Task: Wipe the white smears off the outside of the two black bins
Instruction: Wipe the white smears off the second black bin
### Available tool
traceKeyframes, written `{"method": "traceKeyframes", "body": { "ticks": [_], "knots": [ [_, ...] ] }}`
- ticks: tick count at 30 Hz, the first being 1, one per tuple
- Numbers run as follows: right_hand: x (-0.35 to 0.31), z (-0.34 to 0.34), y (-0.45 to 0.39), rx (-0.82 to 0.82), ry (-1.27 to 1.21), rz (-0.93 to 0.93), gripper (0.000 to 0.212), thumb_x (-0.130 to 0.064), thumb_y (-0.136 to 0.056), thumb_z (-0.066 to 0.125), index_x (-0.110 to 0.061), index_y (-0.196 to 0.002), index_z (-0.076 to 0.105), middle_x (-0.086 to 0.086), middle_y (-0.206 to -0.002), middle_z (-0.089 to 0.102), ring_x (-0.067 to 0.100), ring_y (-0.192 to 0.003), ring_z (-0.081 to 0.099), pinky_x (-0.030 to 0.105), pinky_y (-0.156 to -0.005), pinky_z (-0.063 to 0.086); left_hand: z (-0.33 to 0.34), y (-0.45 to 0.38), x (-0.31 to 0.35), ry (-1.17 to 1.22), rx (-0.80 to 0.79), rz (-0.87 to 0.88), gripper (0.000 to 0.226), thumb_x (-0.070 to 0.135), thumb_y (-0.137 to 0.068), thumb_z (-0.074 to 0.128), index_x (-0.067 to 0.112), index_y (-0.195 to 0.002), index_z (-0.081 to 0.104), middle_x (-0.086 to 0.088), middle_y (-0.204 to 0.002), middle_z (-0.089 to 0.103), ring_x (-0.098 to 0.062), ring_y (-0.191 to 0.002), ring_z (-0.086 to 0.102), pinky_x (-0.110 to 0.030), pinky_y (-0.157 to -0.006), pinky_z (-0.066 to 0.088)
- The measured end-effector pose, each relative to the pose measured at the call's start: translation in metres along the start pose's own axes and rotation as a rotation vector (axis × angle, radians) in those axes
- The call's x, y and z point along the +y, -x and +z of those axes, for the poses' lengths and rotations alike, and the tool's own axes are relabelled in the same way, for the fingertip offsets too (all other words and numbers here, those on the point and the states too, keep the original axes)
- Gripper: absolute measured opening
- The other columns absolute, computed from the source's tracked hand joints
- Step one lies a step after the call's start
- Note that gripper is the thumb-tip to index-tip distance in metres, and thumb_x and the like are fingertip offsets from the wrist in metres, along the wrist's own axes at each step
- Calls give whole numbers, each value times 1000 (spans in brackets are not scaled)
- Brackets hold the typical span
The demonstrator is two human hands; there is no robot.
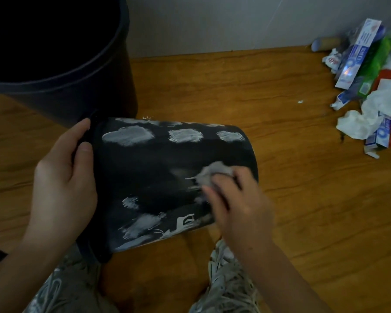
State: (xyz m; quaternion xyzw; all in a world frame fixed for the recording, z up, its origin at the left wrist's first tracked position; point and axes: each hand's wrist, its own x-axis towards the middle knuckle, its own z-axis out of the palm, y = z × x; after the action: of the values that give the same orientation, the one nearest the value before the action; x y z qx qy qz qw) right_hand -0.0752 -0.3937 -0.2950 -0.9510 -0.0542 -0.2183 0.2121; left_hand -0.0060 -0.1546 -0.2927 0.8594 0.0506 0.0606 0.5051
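A black bin (pixel 158 168) lies on its side over the wooden floor, its base pointing right. White smears (pixel 127 136) dot its upper side, and more show near its lower edge. My left hand (pixel 63 184) grips the bin's rim at the left. My right hand (pixel 237 199) pinches a crumpled grey tissue (pixel 212 173) and presses it against the bin's side near the base; the hand is blurred. A second, larger black bin (pixel 61 86) stands upright at the back left, touching the first.
A heap of rubbish (pixel 370 86) lies at the right by the wall: toothpaste boxes, tubes, crumpled tissues, a cardboard roll. A pale wall (pixel 212 23) runs along the back. My knees and a shoe (pixel 226 279) are under the bin. Open wooden floor (pixel 280 132) lies between.
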Motion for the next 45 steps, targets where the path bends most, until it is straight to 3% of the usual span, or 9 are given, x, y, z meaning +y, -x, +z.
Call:
{"method": "traceKeyframes", "body": {
  "ticks": [5, 12, 15, 19, 27, 31, 34, 39, 45],
  "knots": [
    [11, -9, 4, 29, 82, 166, 22, -28, -95, 59, -9, -93, 69, 7, -95, 60, 5, -75, 48, 4, -63, 31, -1, 0, 4, -42, 7, 10, 38, 24, -103, 35, 22, -141, 43, 43, -117, 40, 24, -113, 41, 3, -93, 30],
    [-31, 9, -16, -105, -24, -75, 23, -31, -96, 56, -13, -92, 68, 4, -93, 62, 10, -73, 57, 16, -56, 48, -1, 0, 15, -93, 20, -8, 38, 20, -103, 36, 17, -141, 45, 16, -128, 46, 24, -109, 42, 7, -90, 28],
    [-6, -2, -10, -60, 33, 89, 21, -31, -95, 55, -14, -96, 66, 3, -96, 60, 4, -72, 49, 7, -58, 38, -3, 4, 24, -72, 2, -31, 38, 15, -103, 37, 13, -140, 45, 10, -129, 48, 14, -111, 41, 8, -87, 28],
    [15, -14, -5, -14, 112, 208, 19, -29, -93, 58, -12, -91, 66, 2, -92, 56, 0, -72, 36, 3, -56, 26, -5, 8, 26, -63, -15, -33, 39, 15, -103, 37, 13, -141, 44, 11, -129, 48, 21, -109, 44, 6, -88, 30],
    [-54, 23, -19, -109, -71, -173, 27, -32, -101, 50, -12, -90, 65, 6, -89, 60, 13, -68, 57, 26, -51, 52, -5, 9, 24, -72, -12, -63, 40, 21, -104, 35, 19, -143, 42, 10, -135, 48, 3, -121, 44, -8, -97, 37],
    [-18, 10, -7, -39, 10, -21, 22, -30, -98, 55, -12, -94, 68, 6, -93, 63, 11, -70, 57, 17, -53, 48, -6, 8, 27, -62, -21, -68, 40, 20, -103, 36, 19, -143, 42, 10, -136, 49, 3, -122, 45, -7, -97, 37],
    [17, -9, 5, -3, 132, 171, 25, -33, -94, 55, -10, -94, 67, 6, -94, 60, 5, -72, 46, 5, -60, 32, -5, 6, 30, -46, -18, -71, 39, 18, -103, 37, 17, -142, 43, 14, -131, 48, 17, -112, 45, 2, -91, 34],
    [22, -7, 8, 75, 90, 282, 26, -32, -95, 55, -8, -91, 66, 4, -92, 55, 5, -72, 45, 7, -58, 32, -4, 4, 30, -34, -16, -70, 39, 15, -103, 37, 12, -141, 44, 15, -126, 47, 32, -100, 41, 8, -83, 30],
    [-36, 20, -32, -14, 5, -107, 29, -39, -92, 59, -11, -92, 68, 7, -92, 61, 14, -78, 52, 15, -60, 39, -3, 5, 23, -64, 3, -39, 39, 19, -104, 36, 16, -142, 43, 13, -131, 47, 19, -112, 45, 4, -90, 31]
  ]
}}
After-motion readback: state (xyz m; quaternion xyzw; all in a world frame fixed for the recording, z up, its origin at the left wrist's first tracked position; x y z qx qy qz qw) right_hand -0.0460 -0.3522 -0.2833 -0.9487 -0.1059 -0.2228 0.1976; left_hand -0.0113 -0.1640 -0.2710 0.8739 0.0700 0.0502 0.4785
